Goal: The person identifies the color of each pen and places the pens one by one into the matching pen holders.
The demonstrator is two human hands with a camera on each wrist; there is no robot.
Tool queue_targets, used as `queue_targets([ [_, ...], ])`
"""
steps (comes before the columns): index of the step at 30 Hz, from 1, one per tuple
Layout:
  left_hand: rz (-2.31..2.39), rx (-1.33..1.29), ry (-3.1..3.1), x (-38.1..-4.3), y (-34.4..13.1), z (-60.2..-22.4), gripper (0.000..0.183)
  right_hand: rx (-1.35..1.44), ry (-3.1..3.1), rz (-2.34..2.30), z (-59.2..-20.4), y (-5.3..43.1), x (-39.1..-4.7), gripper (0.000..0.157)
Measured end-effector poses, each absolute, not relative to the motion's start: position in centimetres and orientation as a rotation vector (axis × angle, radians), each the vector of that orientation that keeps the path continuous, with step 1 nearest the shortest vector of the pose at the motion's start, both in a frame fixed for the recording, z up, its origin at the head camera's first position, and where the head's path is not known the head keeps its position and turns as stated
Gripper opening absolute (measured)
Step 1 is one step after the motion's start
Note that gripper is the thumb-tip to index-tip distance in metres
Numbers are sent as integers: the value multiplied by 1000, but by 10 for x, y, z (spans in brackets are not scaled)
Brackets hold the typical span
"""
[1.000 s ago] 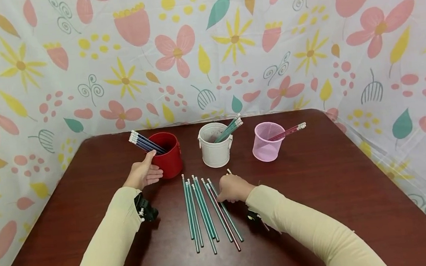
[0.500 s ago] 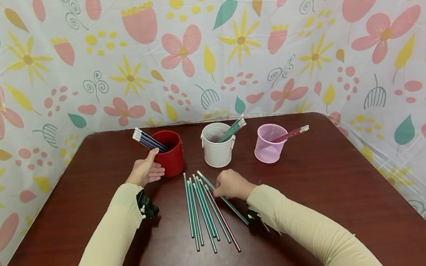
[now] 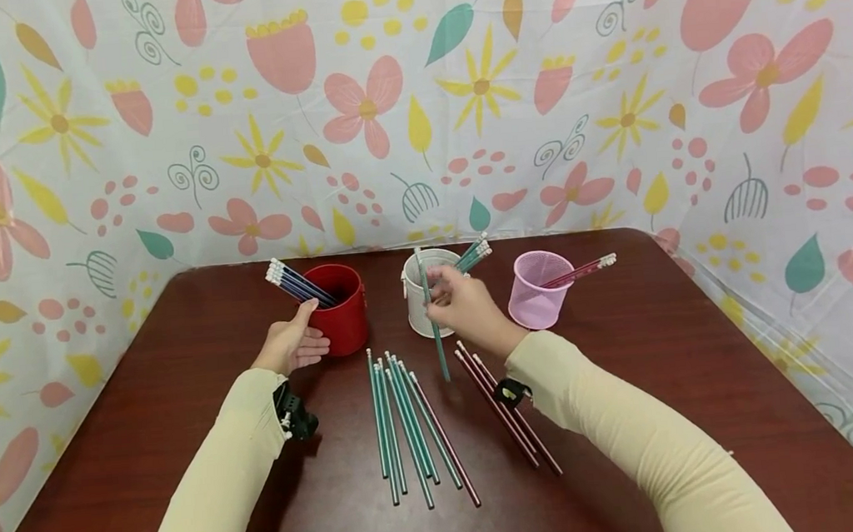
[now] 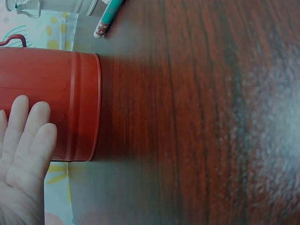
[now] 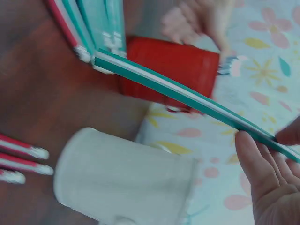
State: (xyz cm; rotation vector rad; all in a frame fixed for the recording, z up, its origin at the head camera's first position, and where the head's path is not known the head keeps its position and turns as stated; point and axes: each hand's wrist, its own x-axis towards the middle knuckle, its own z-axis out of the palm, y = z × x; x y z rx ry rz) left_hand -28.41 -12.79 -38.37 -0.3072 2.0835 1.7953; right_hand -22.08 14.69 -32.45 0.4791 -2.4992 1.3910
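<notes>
In the head view my right hand [image 3: 469, 306] pinches a green pencil [image 3: 438, 344] between thumb and fingers. The pencil stands nearly upright just in front of the white bucket [image 3: 416, 308], its eraser end up. Several green pencils [image 3: 475, 252] lean inside that bucket. My left hand [image 3: 290, 345] rests against the side of the red bucket [image 3: 348, 322], thumb near its rim. Straight fingers [image 4: 40, 115] lie along the red wall in the left wrist view. Dark blue pencils [image 3: 294, 281] with white erasers lean out of the red bucket.
A pink mesh cup [image 3: 530, 301] holding red pencils [image 3: 581, 270] stands at the right. Several green pencils [image 3: 407, 434] lie in front, with one dark red pencil [image 3: 452, 452] at their right side. More dark red pencils [image 3: 509, 414] lie beneath the right wrist. A floral cloth [image 3: 461, 130] hangs behind the table.
My right hand has picked a green pencil off the table, leaving dark red ones at the right, and raised it to the white bucket. The left hand stays at the red bucket.
</notes>
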Motion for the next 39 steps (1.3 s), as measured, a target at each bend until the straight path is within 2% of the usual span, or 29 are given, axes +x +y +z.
queue_targets([
  [6,1782,-305,2088,-283,-128,-383,76,355,-2229,1638,-304,147,-226,46],
  [17,1784,-297,2078,-283,-128,-383,77,309,-1725,1860,-301,149,-236,54],
  [27,1777,-295,2089,-285,-128,-383,77,262,-1347,1881,-291,153,-245,35],
  [39,1785,-297,2084,-283,-128,-384,77,-28,-1211,1962,-302,167,-263,31],
])
